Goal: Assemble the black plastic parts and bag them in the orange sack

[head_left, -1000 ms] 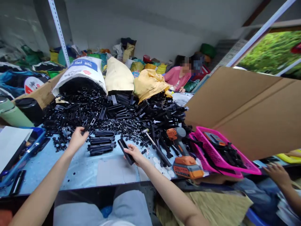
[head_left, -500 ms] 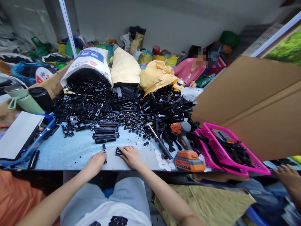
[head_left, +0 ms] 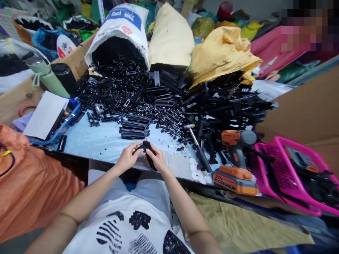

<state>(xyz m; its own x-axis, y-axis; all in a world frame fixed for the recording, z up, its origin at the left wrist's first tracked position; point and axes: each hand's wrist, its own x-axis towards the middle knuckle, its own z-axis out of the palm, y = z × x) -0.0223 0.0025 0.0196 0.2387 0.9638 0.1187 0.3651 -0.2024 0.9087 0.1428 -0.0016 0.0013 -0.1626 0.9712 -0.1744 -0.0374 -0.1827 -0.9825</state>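
Close to the table's front edge, my left hand (head_left: 128,157) and my right hand (head_left: 159,160) meet over black plastic parts. My right fingers are wrapped around a black bar-shaped part (head_left: 151,163), which slants down toward me. My left fingers pinch a smaller black piece (head_left: 138,148) against its upper end. Whether the two pieces are joined I cannot tell. Just beyond my hands lies a stack of long black plastic parts (head_left: 134,132). Loose screws and small pins (head_left: 169,121) are scattered behind it.
Heaped black parts (head_left: 111,84) spill from a white sack (head_left: 124,21). On the right are a hammer (head_left: 200,150), white discs (head_left: 196,173), an orange cordless drill (head_left: 235,160) and pink baskets (head_left: 293,169). At left are a blue tray (head_left: 75,114) and a green bottle (head_left: 49,77).
My hands have come together and lifted off the table, now with a longer black bar between them. The camera view has tilted down and turned.
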